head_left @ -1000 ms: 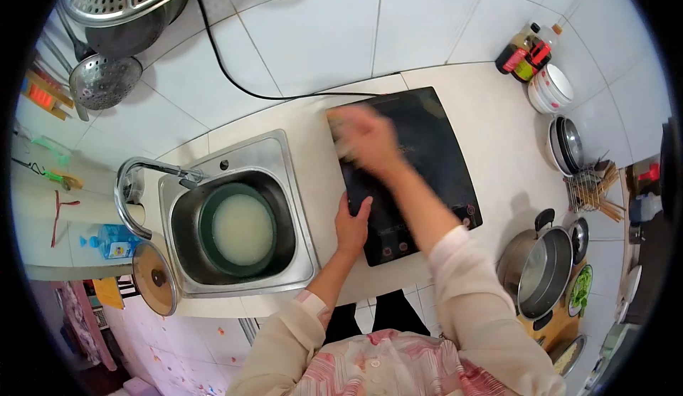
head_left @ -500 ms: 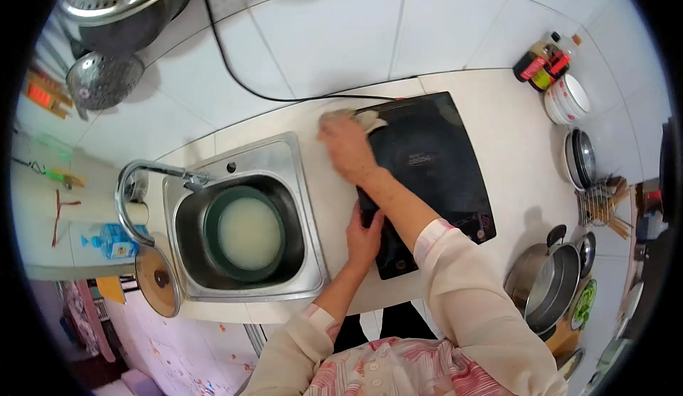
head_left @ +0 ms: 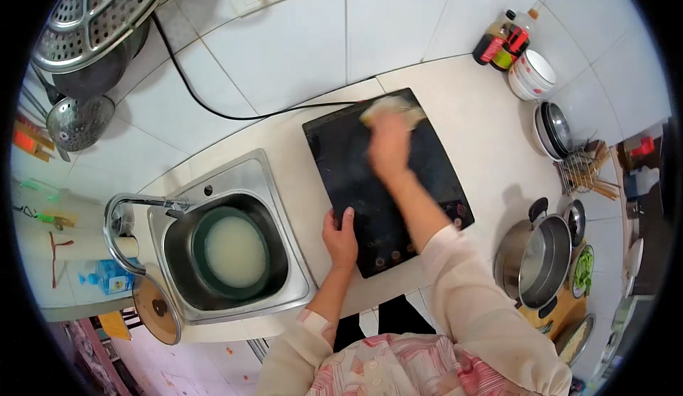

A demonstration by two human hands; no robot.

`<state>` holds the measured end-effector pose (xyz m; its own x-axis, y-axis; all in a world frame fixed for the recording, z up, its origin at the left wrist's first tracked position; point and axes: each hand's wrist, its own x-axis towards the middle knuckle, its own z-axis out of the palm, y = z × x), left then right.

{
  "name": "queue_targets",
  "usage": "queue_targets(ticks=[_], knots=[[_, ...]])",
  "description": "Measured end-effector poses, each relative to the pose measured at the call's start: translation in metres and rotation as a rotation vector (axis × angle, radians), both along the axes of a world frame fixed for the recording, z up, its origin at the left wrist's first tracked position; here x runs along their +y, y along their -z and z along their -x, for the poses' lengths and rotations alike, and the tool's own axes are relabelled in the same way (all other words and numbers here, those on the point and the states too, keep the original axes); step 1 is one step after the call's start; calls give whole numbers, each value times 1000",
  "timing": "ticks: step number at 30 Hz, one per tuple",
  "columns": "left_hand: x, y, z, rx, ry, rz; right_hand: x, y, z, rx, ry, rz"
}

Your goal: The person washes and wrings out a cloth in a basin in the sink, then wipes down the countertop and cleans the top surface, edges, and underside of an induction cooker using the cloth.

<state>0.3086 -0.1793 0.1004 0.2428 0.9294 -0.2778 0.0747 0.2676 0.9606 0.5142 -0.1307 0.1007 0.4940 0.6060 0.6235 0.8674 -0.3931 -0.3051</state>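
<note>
A black flat induction cooker point(head_left: 352, 175) lies on the pale countertop, slightly turned. My right hand point(head_left: 389, 143), blurred by motion, presses a light-coloured cloth point(head_left: 407, 111) onto the cooker's surface near its back edge. Parts of the cloth show beyond the fingers. My left hand point(head_left: 340, 239) holds the cooker's left edge towards the front, thumb pointing up; its fingertips are partly hidden.
Left of the cooker, a steel sink point(head_left: 302, 282) holds a dark green basin point(head_left: 201, 243) with cloudy liquid. A black cable point(head_left: 213, 113) runs behind. Rightward stand a steel pot point(head_left: 506, 264), bowls point(head_left: 528, 79) and sauce bottles point(head_left: 494, 39). A glass lid point(head_left: 151, 307) leans beside the sink.
My right hand and the cloth have moved from the countertop left of the cooker to the cooker's back right part. My left hand stays at the left edge. The camera view has shifted.
</note>
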Motion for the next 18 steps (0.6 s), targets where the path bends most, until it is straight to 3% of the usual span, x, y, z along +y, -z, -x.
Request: queue_targets(ticks=[1,2,4,5,7,8,10,12,14,17,18], knots=[[-2,-3,0,48,15,-12,-2,-32,43,136,-56,208],[-1,4,5,52,30,-15,1,-14,70,66,-234,-54],[0,22,10,-46,79,-54,-5,-25,109,186,-486,194],[-3,26,10,-57,86,-116,-15,-33,105,191,-463,187],[-6,16,6,-115,100,-53,-40,-42,85,134,-843,273],[-3,8,2,-179,84,6,-45,-46,59,253,-795,271],[-2,-1,1,-60,97,-26,-66,-38,2,104,-430,171],[-2,9,0,-50,53,-17,-82,-40,-16,123,-39,54],[-2,-2,-1,-42,69,-28,-64,-16,14,185,-8,71],[0,23,4,4,106,-75,-48,-23,108,218,-395,157],[-3,24,5,-178,106,-113,-52,-34,128,215,-573,226]])
